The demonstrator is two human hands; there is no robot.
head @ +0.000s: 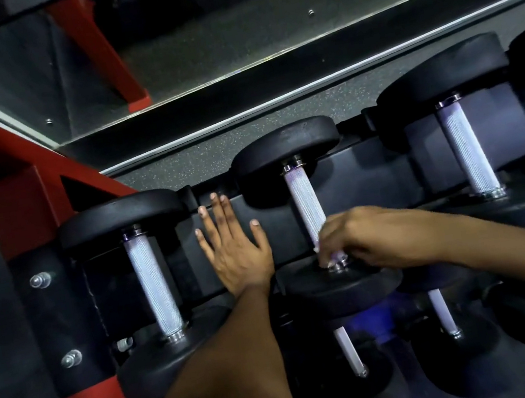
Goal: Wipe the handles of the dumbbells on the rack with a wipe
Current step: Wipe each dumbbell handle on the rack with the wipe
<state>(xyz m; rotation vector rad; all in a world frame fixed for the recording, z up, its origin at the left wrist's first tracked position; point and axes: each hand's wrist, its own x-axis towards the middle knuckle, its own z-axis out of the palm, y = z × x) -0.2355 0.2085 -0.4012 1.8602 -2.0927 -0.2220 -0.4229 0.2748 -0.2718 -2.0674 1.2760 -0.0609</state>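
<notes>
Three black dumbbells with knurled silver handles lie on the top shelf of the rack [372, 180]: a left handle [153, 279], a middle handle [305, 205] and a right handle [468, 150]. My right hand [358, 238] curls round the near end of the middle handle. A small pale wipe [331, 256] shows under its fingers, mostly hidden. My left hand [235, 252] rests flat on the black shelf between the left and middle dumbbells, fingers straight and spread.
A red steel frame [19, 204] with bolts holds the rack at the left. More dumbbells [443, 314] sit on a lower shelf under my right arm. A mirror [226, 31] stands behind the rack above a speckled floor strip.
</notes>
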